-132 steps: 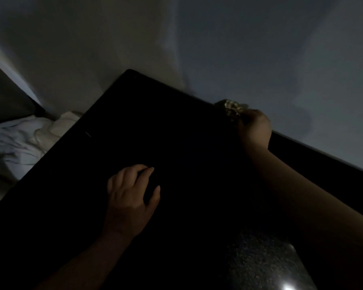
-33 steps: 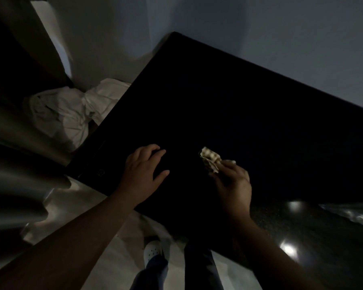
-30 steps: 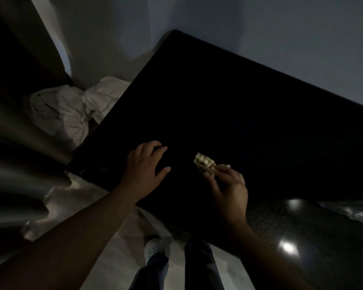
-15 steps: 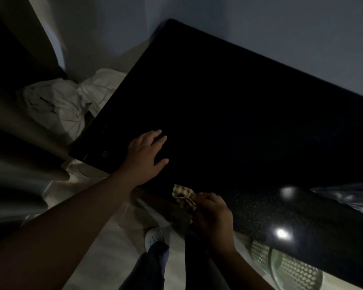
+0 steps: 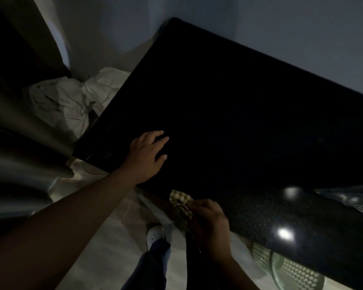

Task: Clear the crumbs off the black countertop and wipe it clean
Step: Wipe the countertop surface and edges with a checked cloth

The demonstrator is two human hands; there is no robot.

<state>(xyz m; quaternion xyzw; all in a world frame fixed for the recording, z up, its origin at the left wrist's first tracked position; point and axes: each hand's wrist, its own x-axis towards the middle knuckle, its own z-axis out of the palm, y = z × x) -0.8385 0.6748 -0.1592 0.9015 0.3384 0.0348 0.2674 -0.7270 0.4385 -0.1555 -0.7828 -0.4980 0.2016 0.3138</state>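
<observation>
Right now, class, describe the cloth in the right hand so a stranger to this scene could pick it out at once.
Start at the big black countertop and follow its near edge to the right hand. Pinched in that hand is a small crumpled cloth. Unlike the plain white heap on the floor to the left, it is pale with a checked pattern.

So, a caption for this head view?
Left hand rests on black countertop; right hand grips a cloth at its edge.

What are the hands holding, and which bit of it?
The right hand pinches a checked cloth by one end. The left hand holds nothing; it rests on the black countertop.
</observation>
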